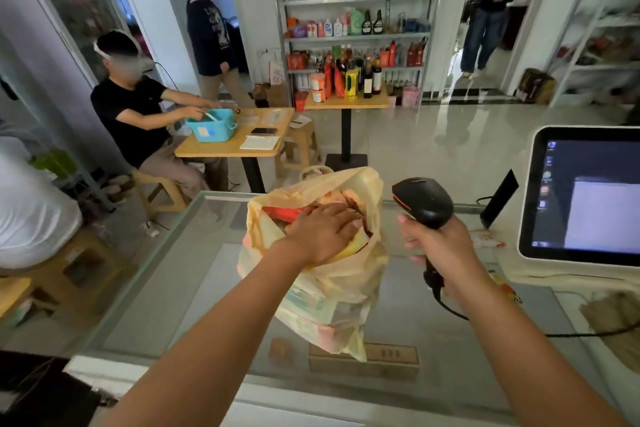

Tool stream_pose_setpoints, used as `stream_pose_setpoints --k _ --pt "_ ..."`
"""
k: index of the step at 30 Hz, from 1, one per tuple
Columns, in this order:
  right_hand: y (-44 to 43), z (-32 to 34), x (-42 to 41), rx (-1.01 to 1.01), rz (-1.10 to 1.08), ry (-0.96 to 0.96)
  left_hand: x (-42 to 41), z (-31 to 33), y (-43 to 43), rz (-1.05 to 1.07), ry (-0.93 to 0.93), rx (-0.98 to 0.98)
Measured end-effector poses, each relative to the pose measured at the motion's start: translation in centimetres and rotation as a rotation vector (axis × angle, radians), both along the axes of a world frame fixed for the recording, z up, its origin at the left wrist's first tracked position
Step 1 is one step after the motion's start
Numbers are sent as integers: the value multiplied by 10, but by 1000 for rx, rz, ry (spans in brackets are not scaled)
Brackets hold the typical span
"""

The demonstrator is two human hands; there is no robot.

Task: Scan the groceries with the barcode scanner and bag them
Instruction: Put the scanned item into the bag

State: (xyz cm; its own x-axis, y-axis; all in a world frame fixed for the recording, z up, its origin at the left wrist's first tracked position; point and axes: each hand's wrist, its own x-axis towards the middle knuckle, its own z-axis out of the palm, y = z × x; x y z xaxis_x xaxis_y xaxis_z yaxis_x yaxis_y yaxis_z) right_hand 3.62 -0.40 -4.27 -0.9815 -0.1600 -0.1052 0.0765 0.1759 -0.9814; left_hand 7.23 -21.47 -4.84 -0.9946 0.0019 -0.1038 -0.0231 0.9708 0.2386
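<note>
A pale yellow plastic bag [332,291] stands on the glass counter [180,274], stuffed with packaged groceries, a red packet [284,214] showing at its mouth. My left hand [323,230] lies flat on the groceries inside the bag's opening, fingers straight and pressing down. To the right of the bag, my right hand [440,246] grips the handle of a black barcode scanner [423,201]. The scanner's head points up and left, above the bag's right edge, and its cable trails off to the right.
A white checkout screen [585,198] stands at the right edge of the counter, with a black stand [498,201] beside it. A small packet [485,239] lies near the screen. Beyond the counter a seated person works at a wooden table [235,146]; shelves of goods stand behind.
</note>
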Motion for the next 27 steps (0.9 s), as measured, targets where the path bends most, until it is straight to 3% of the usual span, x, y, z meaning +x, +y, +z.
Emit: stream_pose_setpoints --k 3,9,14,19,22,27 --pt "-13 -2 0 86 49 22 -1 4 5 8 89 1" --pt "-40 -9 -11 175 33 77 -2 2 14 -33 -87 -148" --pt "-47 1 -13 261 88 21 2 -11 19 -21 -110 -155" --pt "-19 26 -7 17 -77 98 11 -5 4 -4 -136 -48" --pt "-14 22 -1 -18 -17 79 12 3 2 20 -93 44" --pt "-17 10 -6 2 13 22 7 7 16 -61 -58 -39"
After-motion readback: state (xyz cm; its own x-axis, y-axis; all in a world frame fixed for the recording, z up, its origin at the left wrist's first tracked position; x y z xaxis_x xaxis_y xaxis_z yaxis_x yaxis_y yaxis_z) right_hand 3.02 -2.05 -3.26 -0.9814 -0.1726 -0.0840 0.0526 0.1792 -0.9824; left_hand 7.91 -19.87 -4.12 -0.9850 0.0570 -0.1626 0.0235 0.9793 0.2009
